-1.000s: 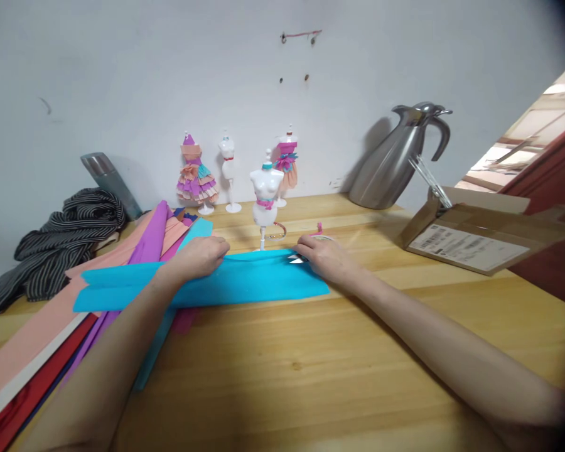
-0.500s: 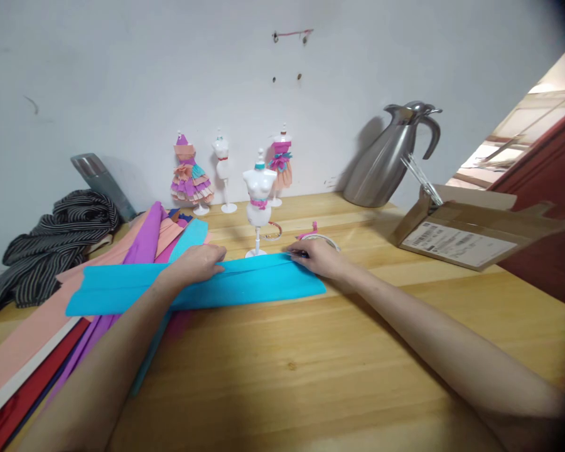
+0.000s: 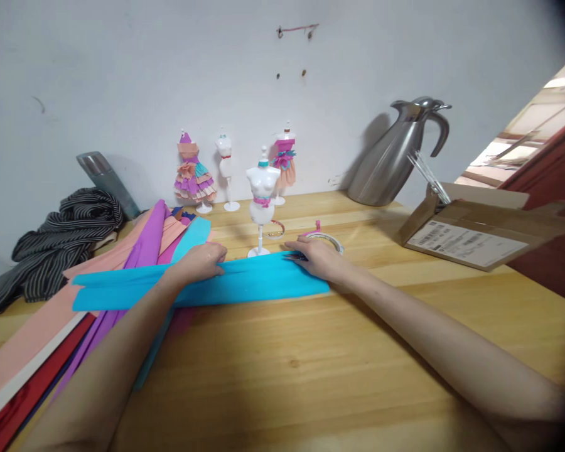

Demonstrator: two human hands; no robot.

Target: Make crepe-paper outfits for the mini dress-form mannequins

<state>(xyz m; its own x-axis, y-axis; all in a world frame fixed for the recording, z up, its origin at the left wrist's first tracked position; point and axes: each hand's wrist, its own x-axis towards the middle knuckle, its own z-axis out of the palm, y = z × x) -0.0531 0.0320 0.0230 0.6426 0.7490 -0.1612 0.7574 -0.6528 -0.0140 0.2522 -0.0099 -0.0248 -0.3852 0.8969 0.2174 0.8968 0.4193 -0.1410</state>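
Observation:
A long bright blue strip of crepe paper [image 3: 254, 285] lies across the table, over other coloured strips at its left. My left hand [image 3: 198, 262] is closed on its upper edge near the middle, fingers curled down. My right hand [image 3: 319, 256] rests at the right end of the strip, closed on small dark scissors [image 3: 299, 257] that are mostly hidden under the fingers. A lengthwise fold or slit line runs along the strip between the hands. Just behind the strip stands a white mini dress form [image 3: 262, 188] with a pink band at its waist.
Dressed forms [image 3: 194, 172] stand by the wall. A tape roll [image 3: 332, 240] sits behind my right hand. Farther right are a steel jug [image 3: 388, 163] and an opened cardboard box [image 3: 475, 235]. Coloured paper strips [image 3: 42, 339], a striped cloth [image 3: 70, 232] and a bottle [image 3: 108, 182] are left.
The view has shifted slightly, moving everything a little to the right. The blue strip's left end now shows a notch between two layers or halves. Both hands keep nearly the same places.

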